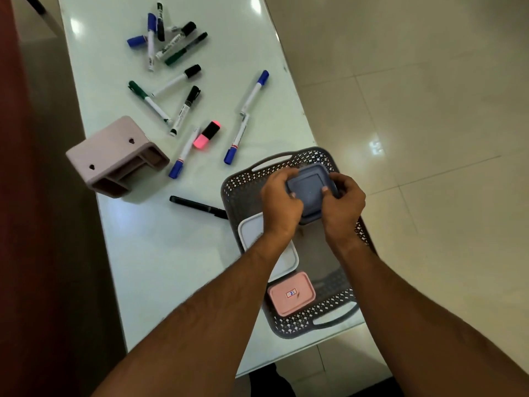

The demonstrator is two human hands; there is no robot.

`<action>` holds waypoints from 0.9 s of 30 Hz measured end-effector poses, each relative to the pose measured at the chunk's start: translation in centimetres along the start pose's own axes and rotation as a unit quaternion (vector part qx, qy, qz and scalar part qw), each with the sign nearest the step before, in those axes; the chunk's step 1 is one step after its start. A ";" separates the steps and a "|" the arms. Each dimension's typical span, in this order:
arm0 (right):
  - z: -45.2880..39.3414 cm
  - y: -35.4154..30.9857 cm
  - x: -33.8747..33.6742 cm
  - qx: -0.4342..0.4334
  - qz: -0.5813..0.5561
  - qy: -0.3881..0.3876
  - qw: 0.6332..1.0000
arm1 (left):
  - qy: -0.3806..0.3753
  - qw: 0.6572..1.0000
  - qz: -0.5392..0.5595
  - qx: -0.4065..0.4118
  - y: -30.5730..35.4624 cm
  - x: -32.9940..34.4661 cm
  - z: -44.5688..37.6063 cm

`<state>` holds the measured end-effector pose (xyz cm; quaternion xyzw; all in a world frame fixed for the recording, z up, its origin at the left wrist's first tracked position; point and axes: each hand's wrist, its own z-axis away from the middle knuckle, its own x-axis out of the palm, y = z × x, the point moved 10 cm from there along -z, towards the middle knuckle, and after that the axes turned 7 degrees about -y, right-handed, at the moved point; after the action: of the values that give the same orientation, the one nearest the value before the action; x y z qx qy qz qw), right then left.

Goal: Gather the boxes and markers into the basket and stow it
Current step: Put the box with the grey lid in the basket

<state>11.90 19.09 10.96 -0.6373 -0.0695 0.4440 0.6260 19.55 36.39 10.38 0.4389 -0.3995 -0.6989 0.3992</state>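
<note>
A grey perforated basket [243, 184] sits at the table's right edge. Over its far end I hold a blue-grey square box [310, 190] with both hands: my left hand [279, 204] grips its left side, my right hand [343, 202] its right side. Inside the basket lie a white box [283, 262], partly hidden by my left forearm, and a pink box [292, 295] near the front. Several markers [169, 41] lie scattered on the table beyond, with a pink highlighter [206, 134] and a black pen [197, 206] close to the basket.
A pale pink plastic organiser [114, 157] lies tipped on its side at the table's left edge. The white glossy table [160, 267] is narrow, with tiled floor [429, 138] to the right and a dark red wall on the left.
</note>
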 end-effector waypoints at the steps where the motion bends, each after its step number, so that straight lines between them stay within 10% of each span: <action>1: 0.0 0.2 0.2 -0.004 0.013 -0.002 1.000 | -0.007 1.000 -0.017 -0.006 -0.1 0.1 -0.2; 27: 0.2 -0.3 2.7 -0.057 0.235 -0.027 0.970 | -0.104 0.981 -0.163 -0.031 -0.2 2.0 -2.3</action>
<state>13.54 21.01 9.91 -0.6580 0.0400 0.5908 0.4651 21.08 34.20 8.89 0.4106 -0.3399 -0.8084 0.2498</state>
